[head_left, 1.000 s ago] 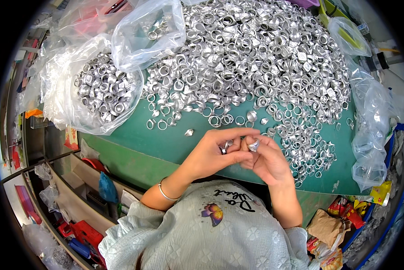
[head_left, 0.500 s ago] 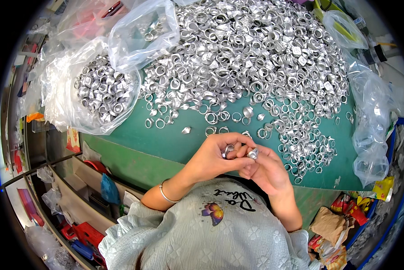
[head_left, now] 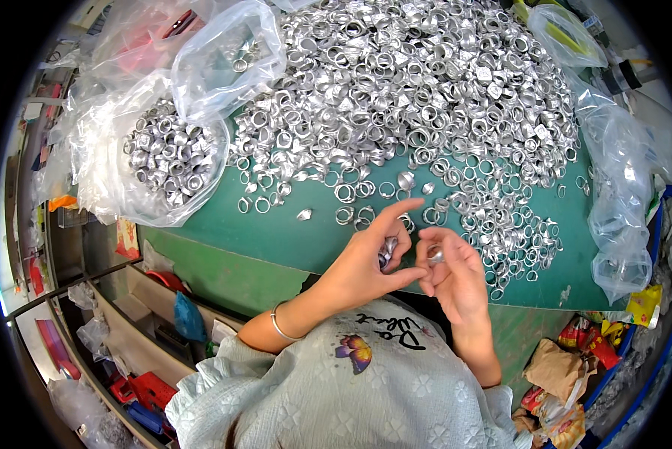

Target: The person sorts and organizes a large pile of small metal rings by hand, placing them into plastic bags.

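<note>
Near the table's front edge, my left hand [head_left: 360, 263] has its lower fingers curled round silver metal rings [head_left: 387, 253]; its index finger points out and its thumb reaches toward the other hand. My right hand [head_left: 459, 283], just beside it, pinches a single silver ring [head_left: 435, 257] between thumb and fingers. How many rings lie in the left palm is partly hidden by the fingers. Beyond both hands spreads a large heap of silver rings [head_left: 418, 82], with a smaller cluster of rings [head_left: 511, 239] to the right.
The green table [head_left: 276, 232] carries it all. On its left stands a clear plastic bag [head_left: 100, 161] with rings inside, an open bag [head_left: 190, 78] behind it. More clear plastic [head_left: 618, 217] lies along the right edge. Drawers [head_left: 137, 307] are lower left, wrappers and a paper bag [head_left: 560, 370] lower right.
My hands have parted slightly; the left index finger has stretched out. The ring that was between both hands is now in my right fingers. The view has shifted a little.
</note>
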Tool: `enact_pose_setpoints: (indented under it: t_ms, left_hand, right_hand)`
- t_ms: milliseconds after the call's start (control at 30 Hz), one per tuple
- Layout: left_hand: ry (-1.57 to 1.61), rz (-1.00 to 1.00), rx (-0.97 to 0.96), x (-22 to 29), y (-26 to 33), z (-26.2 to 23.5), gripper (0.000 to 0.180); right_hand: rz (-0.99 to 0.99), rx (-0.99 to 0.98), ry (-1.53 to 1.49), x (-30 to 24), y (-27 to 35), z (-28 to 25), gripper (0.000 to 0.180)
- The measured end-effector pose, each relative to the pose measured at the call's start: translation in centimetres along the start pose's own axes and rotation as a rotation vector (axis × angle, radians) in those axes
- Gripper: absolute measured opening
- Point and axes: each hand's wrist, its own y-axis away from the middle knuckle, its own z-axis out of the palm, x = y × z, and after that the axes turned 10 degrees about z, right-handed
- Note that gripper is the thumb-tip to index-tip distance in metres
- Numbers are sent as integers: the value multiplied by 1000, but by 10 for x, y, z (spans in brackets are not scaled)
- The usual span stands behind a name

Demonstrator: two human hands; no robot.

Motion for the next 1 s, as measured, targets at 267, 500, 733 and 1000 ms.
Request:
enact_pose_setpoints:
  t_ms: [267, 500, 733, 1000]
  left_hand:
    - [9, 151, -113, -9, 5, -1, 72]
    - [-3, 171, -129, -8, 9, -2, 74]
    - [-42, 170, -130, -3, 10, 3, 75]
    - [1142, -407, -214, -45, 23, 16, 40]
  right_hand:
    - [-107, 59, 60, 5, 0, -4, 23]
    - [-214, 112, 117, 6, 2, 2, 19]
    - [-457, 268, 357, 14, 4, 4, 21]
    - [-784, 369, 1328, 6, 5, 6, 19]
